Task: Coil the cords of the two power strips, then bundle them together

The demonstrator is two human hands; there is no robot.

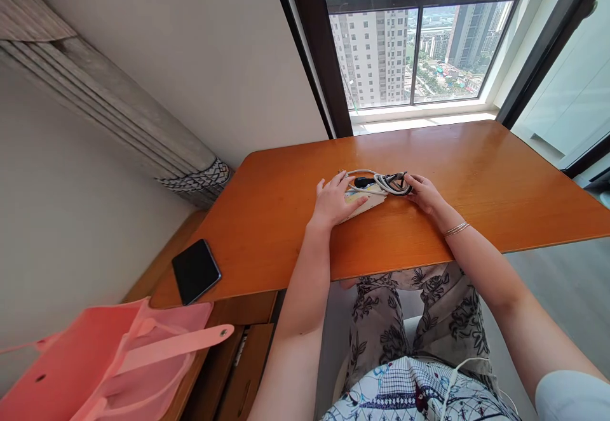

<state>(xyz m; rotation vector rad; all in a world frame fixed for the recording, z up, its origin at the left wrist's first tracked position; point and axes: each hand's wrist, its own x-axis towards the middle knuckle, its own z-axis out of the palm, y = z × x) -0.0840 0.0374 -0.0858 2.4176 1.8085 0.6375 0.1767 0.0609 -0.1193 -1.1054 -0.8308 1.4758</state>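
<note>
A white power strip (366, 206) lies on the table, partly covered by my left hand (333, 200). That hand grips its left part, with the thumb across the top and the fingers over the far side. Coiled grey and black cables (391, 183) sit at the strip's right end. A black plug (365, 181) shows between the coil and my left fingers. My right hand (424, 193) pinches the right side of the cable coil between thumb and fingers; the fingertips are partly hidden.
The orange-brown wooden table (286, 230) spans the view below a window (419, 53). A black phone or tablet (196, 271) lies near its left front edge. A pink bag (109, 364) is at lower left, beside wooden drawers (248, 364). A gathered curtain (119, 103) hangs left.
</note>
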